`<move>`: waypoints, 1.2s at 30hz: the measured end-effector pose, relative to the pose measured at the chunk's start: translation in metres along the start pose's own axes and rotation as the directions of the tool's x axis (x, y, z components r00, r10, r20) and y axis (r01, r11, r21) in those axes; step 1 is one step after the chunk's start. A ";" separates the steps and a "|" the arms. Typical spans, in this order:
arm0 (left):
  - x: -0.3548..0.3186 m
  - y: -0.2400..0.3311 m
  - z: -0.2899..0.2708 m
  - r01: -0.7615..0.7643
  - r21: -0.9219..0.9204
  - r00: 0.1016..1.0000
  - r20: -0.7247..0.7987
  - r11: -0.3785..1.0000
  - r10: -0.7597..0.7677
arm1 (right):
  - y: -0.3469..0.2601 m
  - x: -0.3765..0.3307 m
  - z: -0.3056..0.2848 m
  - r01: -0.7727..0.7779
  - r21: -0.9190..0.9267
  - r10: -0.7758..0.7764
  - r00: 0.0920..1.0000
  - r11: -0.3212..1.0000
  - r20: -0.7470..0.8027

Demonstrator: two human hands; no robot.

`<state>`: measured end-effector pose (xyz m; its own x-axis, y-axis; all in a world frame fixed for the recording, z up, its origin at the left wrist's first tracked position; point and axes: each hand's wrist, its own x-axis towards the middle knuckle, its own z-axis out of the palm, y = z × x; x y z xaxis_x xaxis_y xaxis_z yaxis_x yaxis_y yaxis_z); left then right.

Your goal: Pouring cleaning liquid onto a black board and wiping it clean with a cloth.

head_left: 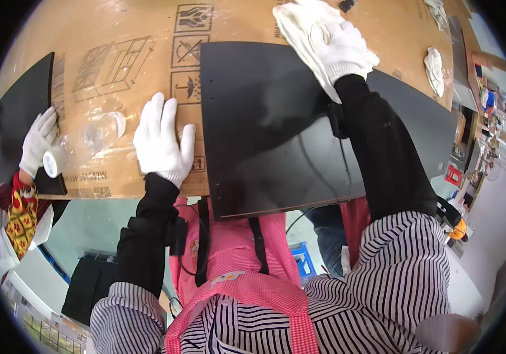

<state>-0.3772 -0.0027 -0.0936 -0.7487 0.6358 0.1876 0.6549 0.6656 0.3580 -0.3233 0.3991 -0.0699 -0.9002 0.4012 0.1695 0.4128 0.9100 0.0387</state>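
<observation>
spread widest of all, brown cardboard (129, 26) with printed drawings and symbols, serving as a work surface. next in size, a black panel (247, 106), flat on the cardboard right in front of the body, near edge jutting a little past the cardboard toward a pink checked apron (282, 248). off at the far left, a second black panel (23, 106), also on the cardboard and well apart from the first. bunched over the far edge of the first panel, partly on the cardboard beyond, a white cloth (297, 23). on top of that cloth, the right hand (347, 50), white-gloved, arm stretched forward, fingers bent over the fabric; cannot tell pinched from merely pressed. just left of the first panel, the left hand (163, 141), also white-gloved, laid palm down on bare cardboard, fingers straight, thumb held apart, nothing gripped. between left hand and second panel, crumpled clear plastic (102, 133). at the second panel, a co-worker's gloved hand (39, 138). smallest, just below that hand, a roll of tape (55, 161).
</observation>
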 end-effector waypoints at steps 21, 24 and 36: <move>-0.031 -0.036 -0.004 0.086 -0.173 0.992 -0.081 0.981 -0.101 | -0.173 -0.101 -0.031 0.053 0.019 -0.053 0.999 0.998 -0.004; -0.032 -0.035 -0.006 0.078 -0.180 0.994 -0.061 0.981 -0.090 | -0.174 -0.201 -0.067 0.201 0.149 -0.244 0.892 0.968 0.381; -0.034 -0.037 -0.009 0.059 -0.151 0.995 -0.069 0.987 -0.070 | -0.160 -0.047 -0.075 0.509 0.089 -0.517 0.847 0.856 0.123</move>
<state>-0.3772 -0.0521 -0.1052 -0.7978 0.5595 0.2247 0.5868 0.6349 0.5025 -0.3363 0.2271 -0.0098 -0.9930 -0.1177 0.0020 -0.1176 0.9926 0.0317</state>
